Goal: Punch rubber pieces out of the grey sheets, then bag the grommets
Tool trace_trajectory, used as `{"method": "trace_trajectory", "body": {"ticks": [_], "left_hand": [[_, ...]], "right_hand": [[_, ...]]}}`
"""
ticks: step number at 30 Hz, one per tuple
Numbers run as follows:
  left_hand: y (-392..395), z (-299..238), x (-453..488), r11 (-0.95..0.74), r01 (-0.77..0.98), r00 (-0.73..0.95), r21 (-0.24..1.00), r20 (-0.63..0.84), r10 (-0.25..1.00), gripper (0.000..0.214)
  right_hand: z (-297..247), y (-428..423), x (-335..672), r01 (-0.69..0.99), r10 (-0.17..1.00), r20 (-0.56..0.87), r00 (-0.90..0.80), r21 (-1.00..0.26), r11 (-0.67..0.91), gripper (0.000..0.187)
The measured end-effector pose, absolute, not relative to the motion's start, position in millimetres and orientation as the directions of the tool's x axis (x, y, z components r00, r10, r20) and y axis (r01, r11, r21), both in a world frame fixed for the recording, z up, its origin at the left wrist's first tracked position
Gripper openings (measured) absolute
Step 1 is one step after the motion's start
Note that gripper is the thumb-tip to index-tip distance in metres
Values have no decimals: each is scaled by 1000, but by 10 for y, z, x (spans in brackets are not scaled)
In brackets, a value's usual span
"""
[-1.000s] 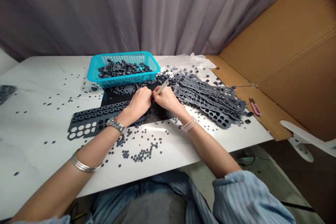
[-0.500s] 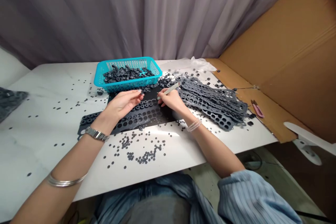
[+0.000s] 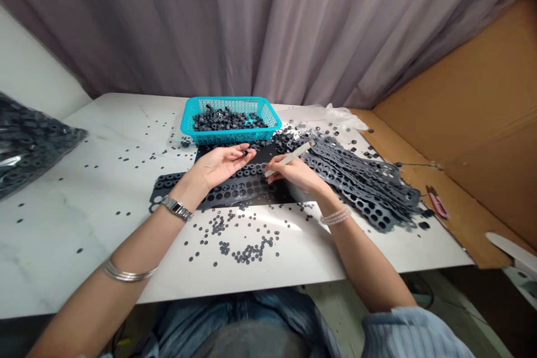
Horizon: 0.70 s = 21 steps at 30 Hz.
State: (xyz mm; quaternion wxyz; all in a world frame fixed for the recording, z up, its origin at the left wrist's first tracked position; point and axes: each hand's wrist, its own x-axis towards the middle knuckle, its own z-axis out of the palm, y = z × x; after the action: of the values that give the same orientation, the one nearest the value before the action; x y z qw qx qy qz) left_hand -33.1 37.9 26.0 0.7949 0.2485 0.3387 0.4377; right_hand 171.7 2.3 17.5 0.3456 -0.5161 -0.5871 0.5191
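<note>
My left hand (image 3: pixel 222 165), palm turned up, pinches a small black rubber part (image 3: pixel 245 152) at the fingertips. In my right hand (image 3: pixel 293 170) is a white pen-like stick (image 3: pixel 289 159), held slanted with its lower end near the black sheet. Below both hands lies a dark rubber sheet (image 3: pixel 239 193) with rows of round holes and raised rings, partly covered by my left hand and wrist. It rests on a flat black board (image 3: pixel 285 196). The fingers of the two hands are a short way apart.
A blue basket (image 3: pixel 235 139) of black rubber parts stands behind my hands. Punched sheets (image 3: pixel 364 179) are piled at right, near pink snips (image 3: pixel 437 202). Small discs (image 3: pixel 247 253) lie scattered in front. A clear bag of black parts (image 3: pixel 33 145) is at far left; cardboard (image 3: pixel 470 100) stands right.
The camera view has turned left, so everything sits further right. My left fingers have opened out slightly, with the small black part still between them. My right hand keeps the white stick.
</note>
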Motion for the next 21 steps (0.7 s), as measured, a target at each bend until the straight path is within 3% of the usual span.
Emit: {"method": "trace_trajectory", "body": {"ticks": [6, 9, 11, 13, 15, 17, 21], "left_hand": [[379, 256, -325, 502, -578, 399, 644, -314, 862, 52], [390, 248, -333, 492, -588, 399, 642, -299, 867, 45], [394, 237, -335, 449, -539, 391, 713, -260, 883, 35], [391, 218, -326, 266, -314, 338, 911, -155, 928, 31], [378, 192, -302, 1, 37, 294, 999, -12, 956, 35], [357, 160, -262, -177, 303, 284, 937, 88, 955, 34], [310, 85, -150, -363, 515, 335, 776, 208, 919, 18]], "right_hand": [[134, 54, 1748, 258, 969, -113, -220, -965, -54, 12], [152, 64, 1756, 216, 974, -108, -200, -974, -63, 11], [167, 72, 1761, 201, 986, -84, -142, -978, -54, 11], [169, 80, 1765, 203, 995, -57, -77, -978, -40, 12], [150, 89, 1766, 233, 998, -22, -52, -973, -9, 14], [114, 97, 1765, 314, 997, 25, -70, -948, 46, 16], [46, 104, 1753, 451, 991, 78, -106, -885, 118, 16]]}}
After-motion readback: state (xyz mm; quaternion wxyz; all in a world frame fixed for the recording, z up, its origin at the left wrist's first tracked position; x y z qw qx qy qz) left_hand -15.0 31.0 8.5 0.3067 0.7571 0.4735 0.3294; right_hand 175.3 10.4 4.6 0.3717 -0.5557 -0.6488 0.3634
